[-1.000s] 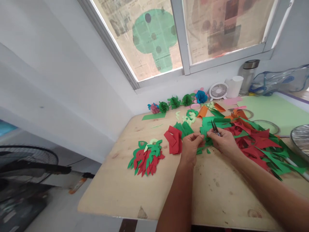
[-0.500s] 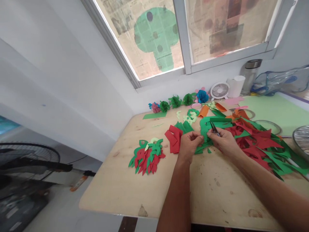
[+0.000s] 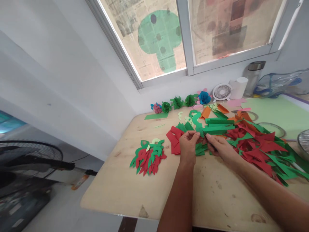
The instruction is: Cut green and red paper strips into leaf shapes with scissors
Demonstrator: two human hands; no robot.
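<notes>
My left hand [image 3: 189, 143] pinches a curved green paper piece [image 3: 197, 124] between thumb and fingers. Close on its right, my right hand [image 3: 218, 145] is closed on small dark scissors [image 3: 211, 144], whose tips meet the lower end of the green piece. Folded red paper [image 3: 173, 138] lies just left of my left hand, with folded green strips [image 3: 184, 126] behind it. Beyond my right hand are stacked green strips [image 3: 219, 126] and a heap of red scraps [image 3: 256, 145] mixed with green and orange ones.
Red and green cut shapes [image 3: 148, 158] lie at the table's left. Paper pompoms [image 3: 177, 102], a small white fan [image 3: 222, 92] and a bottle [image 3: 254, 79] stand along the wall. Metal rings [image 3: 274, 129] rest near a pale green sheet [image 3: 289, 112]. A large black fan [image 3: 31, 161] is beyond the left edge.
The green paper in my left hand now shows as a narrow curved piece, not a wide sheet. The scissors have turned and moved down against it. The view has shifted slightly.
</notes>
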